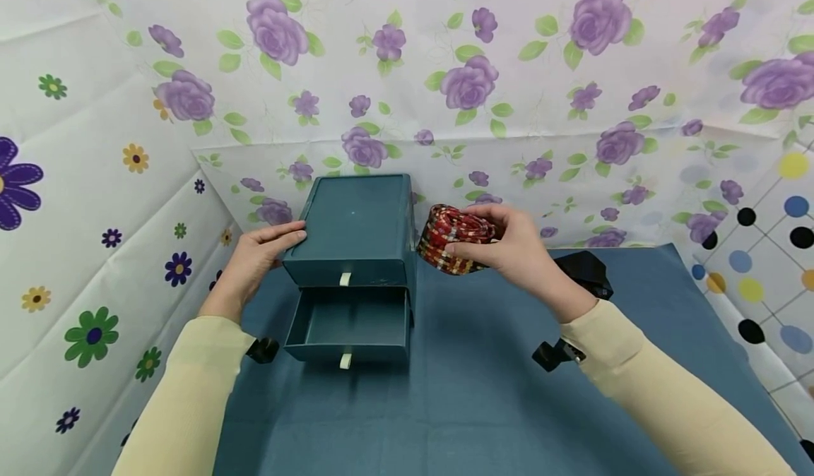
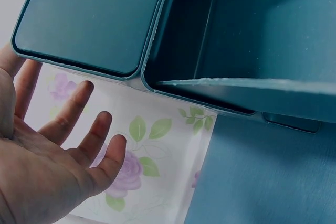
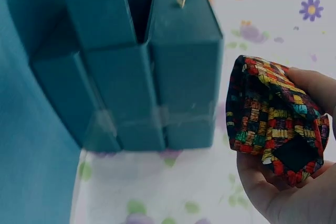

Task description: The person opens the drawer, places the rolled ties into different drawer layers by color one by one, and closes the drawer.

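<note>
A dark teal drawer cabinet [image 1: 359, 215] stands on the blue cloth, its upper drawer [image 1: 375, 273] closed and the drawer below [image 1: 356, 320] pulled out with a bare inside. My left hand [image 1: 257, 257] rests at the cabinet's upper left edge; in the left wrist view three fingers spread loosely below its side. To the right of the cabinet, my right hand [image 1: 509, 243] holds a rolled-up necktie [image 1: 451, 239] in a red, yellow and black checked weave, thumb in front and fingers behind. The right wrist view shows the necktie [image 3: 268, 114] apart from the cabinet's side.
The blue cloth [image 1: 470, 391] covers the table. Behind it hangs a white sheet with purple roses [image 1: 470, 84], with patterned sheets at both sides. Small cream pull tabs [image 1: 345, 361] stick out from the drawer fronts. Black wrist straps [image 1: 556, 354] hang at the cuffs.
</note>
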Available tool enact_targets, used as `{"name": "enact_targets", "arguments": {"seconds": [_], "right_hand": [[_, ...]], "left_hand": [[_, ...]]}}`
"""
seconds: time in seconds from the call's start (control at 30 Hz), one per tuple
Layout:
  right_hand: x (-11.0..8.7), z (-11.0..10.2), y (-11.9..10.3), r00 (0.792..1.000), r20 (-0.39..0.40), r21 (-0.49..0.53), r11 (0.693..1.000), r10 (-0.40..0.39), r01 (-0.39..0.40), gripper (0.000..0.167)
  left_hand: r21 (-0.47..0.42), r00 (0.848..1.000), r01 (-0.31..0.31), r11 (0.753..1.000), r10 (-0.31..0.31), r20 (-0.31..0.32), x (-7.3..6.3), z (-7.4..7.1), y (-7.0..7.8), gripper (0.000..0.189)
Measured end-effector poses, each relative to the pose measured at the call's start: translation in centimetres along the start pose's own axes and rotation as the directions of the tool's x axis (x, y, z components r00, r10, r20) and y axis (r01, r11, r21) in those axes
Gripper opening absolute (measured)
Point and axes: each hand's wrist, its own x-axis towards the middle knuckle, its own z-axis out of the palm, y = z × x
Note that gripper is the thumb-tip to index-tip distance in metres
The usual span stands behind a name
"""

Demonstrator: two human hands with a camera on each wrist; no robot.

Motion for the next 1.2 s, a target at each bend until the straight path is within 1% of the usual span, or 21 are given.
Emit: {"name": "enact_targets", "arguments": {"seconds": [0.1,0.27,0.3,0.53,0.67,0.8,0.97,1.07,1.2], "right_hand": [[-0.6,1.1,-1.1,0.998,0.035,0.034,0.998,-0.046,0.044,0.05],[-1.1,3.0,-2.3,0.994,0.068,0.049,0.996,-0.083,0.08,0.049],[-1.1,3.5,-2.5,0.994,0.074,0.05,0.995,-0.086,0.082,0.049],[-1.3,6.3,-3.3,0.983,0.145,0.082,0.991,-0.116,0.105,0.051],[-1.4,7.9,-3.5,0.978,0.168,0.062,0.991,-0.125,0.116,0.052],[-1.0,9.5,-3.0,0.973,0.194,0.034,0.992,-0.126,0.122,0.053],[-0.2,11.4,-1.0,0.966,0.232,0.008,0.993,-0.114,0.115,0.054],[0.2,12.2,0.0,0.965,0.238,-0.008,0.993,-0.111,0.116,0.055],[0.4,13.0,0.7,0.965,0.239,-0.042,0.992,-0.104,0.117,0.057]], "left_hand": [[-0.001,1.0,0.001,1.0,-0.001,0.001,-0.3,0.1,0.3,0.056],[0.002,1.0,0.002,1.0,-0.002,0.0,-0.3,0.1,0.3,0.056],[0.005,1.0,0.0,1.0,0.0,-0.004,-0.1,0.0,0.0,0.057],[-0.001,1.0,0.008,1.0,-0.008,-0.005,-0.1,-0.1,-0.2,0.058],[0.002,1.0,0.01,1.0,-0.01,0.002,-0.1,0.0,-0.1,0.057],[-0.001,1.0,0.004,1.0,-0.004,0.002,-0.1,0.0,0.0,0.057],[-0.011,1.0,-0.001,1.0,0.001,0.005,-0.1,0.0,-0.1,0.056],[-0.017,1.0,-0.006,1.0,0.006,0.009,-0.1,0.1,-0.1,0.055],[-0.018,1.0,-0.013,1.0,0.013,0.007,-0.1,0.0,-0.1,0.055]]}}
